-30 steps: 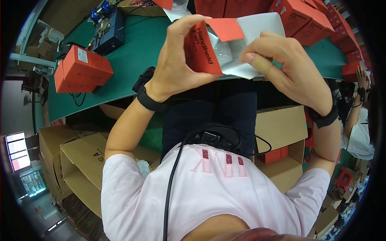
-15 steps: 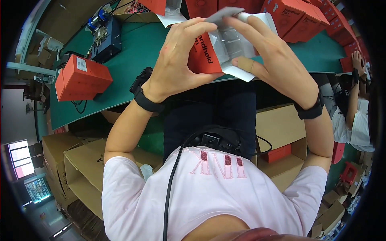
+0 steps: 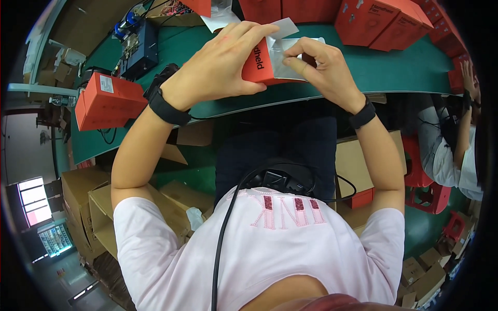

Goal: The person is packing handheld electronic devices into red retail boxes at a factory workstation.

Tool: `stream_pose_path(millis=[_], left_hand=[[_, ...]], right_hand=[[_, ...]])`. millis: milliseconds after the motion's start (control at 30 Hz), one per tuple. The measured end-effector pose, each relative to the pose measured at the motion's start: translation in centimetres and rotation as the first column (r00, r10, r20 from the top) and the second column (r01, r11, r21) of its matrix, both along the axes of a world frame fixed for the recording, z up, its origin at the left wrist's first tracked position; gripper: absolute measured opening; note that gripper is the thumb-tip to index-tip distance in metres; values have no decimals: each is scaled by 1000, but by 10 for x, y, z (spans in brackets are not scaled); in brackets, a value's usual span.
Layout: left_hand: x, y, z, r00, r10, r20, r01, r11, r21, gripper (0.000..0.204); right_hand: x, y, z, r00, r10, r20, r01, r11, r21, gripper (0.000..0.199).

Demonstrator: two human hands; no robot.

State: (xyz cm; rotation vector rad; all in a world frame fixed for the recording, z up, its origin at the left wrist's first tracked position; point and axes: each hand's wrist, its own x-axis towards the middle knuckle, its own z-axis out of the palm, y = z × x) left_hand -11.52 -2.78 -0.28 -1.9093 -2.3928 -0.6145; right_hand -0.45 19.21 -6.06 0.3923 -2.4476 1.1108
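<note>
My left hand (image 3: pixel 220 62) is wrapped round a red carton (image 3: pixel 255 70) at the table's front edge, its thumb low on the printed side and its fingers along the top. The carton's right end is open, with a white flap (image 3: pixel 286 28) standing up. Clear, shiny plastic (image 3: pixel 278 51) shows inside. My right hand (image 3: pixel 328 70) is at this opening, its thumb and index finger pinched together and the other fingers curled. Whatever lies between those fingertips is too small to make out.
Another red carton (image 3: pixel 111 101) stands on the green table (image 3: pixel 358 78) at left, near a dark blue device (image 3: pixel 139 57). More red cartons (image 3: pixel 367 25) line the back right. Brown cardboard boxes (image 3: pixel 85 207) lie below. A co-worker's hand (image 3: pixel 468 80) is at far right.
My right hand has let go of the end flaps and closed into a pinch at the opening. The carton has shifted slightly left and down, still in my left hand.
</note>
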Motion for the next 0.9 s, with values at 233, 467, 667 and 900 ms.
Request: stream_pose_path(millis=[233,467,667,900], left_hand=[[-32,-23,-22,991,128,32,-115,958,-261,97],[-19,-12,-47,987,146,-60,-147,989,-11,93],[-8,15,-59,986,156,59,-161,983,91,68],[-10,10,-47,957,213,195,-228,972,55,66]], right_hand=[[1,61,-43,958,60,282,63,910,-409,14],[-2,33,18,962,-253,104,262,962,-78,31],[-26,30,11,985,-171,25,122,791,600,17],[-19,-23,83,943,-215,253,222,975,-1,10]])
